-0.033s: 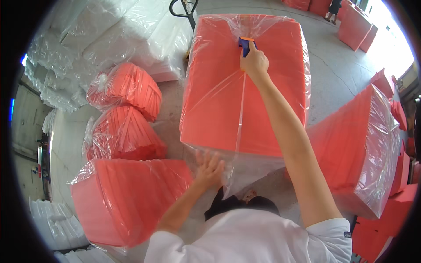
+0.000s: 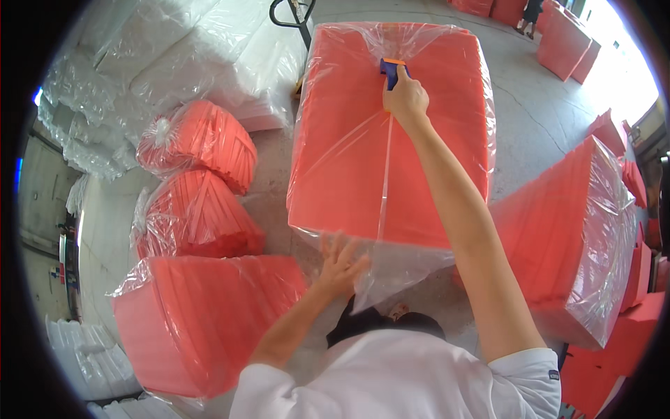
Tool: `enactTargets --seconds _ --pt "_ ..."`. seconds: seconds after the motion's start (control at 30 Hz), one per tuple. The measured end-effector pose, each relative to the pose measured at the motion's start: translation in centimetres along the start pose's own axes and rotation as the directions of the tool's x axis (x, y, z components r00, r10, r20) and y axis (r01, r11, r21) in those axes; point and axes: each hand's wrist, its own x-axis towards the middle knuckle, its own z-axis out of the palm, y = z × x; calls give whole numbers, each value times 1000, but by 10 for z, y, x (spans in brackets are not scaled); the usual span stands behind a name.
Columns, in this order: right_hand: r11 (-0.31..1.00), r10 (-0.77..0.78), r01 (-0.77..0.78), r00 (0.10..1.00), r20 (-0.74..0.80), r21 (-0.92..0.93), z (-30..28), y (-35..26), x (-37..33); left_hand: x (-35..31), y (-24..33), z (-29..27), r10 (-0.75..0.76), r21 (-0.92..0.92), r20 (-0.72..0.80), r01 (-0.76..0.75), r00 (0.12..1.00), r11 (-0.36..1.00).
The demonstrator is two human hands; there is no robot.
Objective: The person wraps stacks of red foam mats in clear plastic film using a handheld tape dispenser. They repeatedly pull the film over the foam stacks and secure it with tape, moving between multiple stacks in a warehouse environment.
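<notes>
A large block of stacked red foam sheets (image 2: 335,146) stands in front of me, wrapped in clear plastic film. My right hand (image 2: 406,96) is closed round a blue and orange tape dispenser (image 2: 395,68) on top of the block, near its far end. A strip of clear tape or a film seam runs from there toward me. My left hand (image 2: 340,269), fingers spread, is at the near edge beside the loose film flap (image 2: 394,269). Whether its fingertips touch the film I cannot tell.
Red foam bundles in clear bags (image 2: 209,209) and a wrapped red block (image 2: 209,314) stand at left. White wrapped foam (image 2: 188,63) and a black pallet-jack handle (image 2: 293,19) are behind. Another wrapped red stack (image 2: 551,230) leans at right. A person (image 2: 530,15) stands far off.
My left hand has shifted slightly right along the near edge, and the loose film flap hangs differently, its lower part drawn up. My right hand and the tape dispenser have hardly moved.
</notes>
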Motion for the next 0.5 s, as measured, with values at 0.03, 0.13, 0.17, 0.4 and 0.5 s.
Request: enactTargets --seconds 0.03,0.13,0.17,0.4,0.5 --pt "1000 -2 2 1000 23 -15 7 -2 8 35 -13 0 35 -156 -4 -35 999 987" --pt "998 -4 9 996 84 -61 10 -17 39 91 -70 28 -42 -231 98 64 994 971" --pt "997 3 6 993 119 -77 6 -20 52 132 -85 41 -113 -195 115 134 987 972" --pt "1000 -23 22 998 -51 -21 -64 -34 110 273 -188 171 -384 -214 379 483 842 849" --pt "993 -110 112 992 -61 40 -103 -65 2 308 -239 195 -446 -215 495 602 746 769"
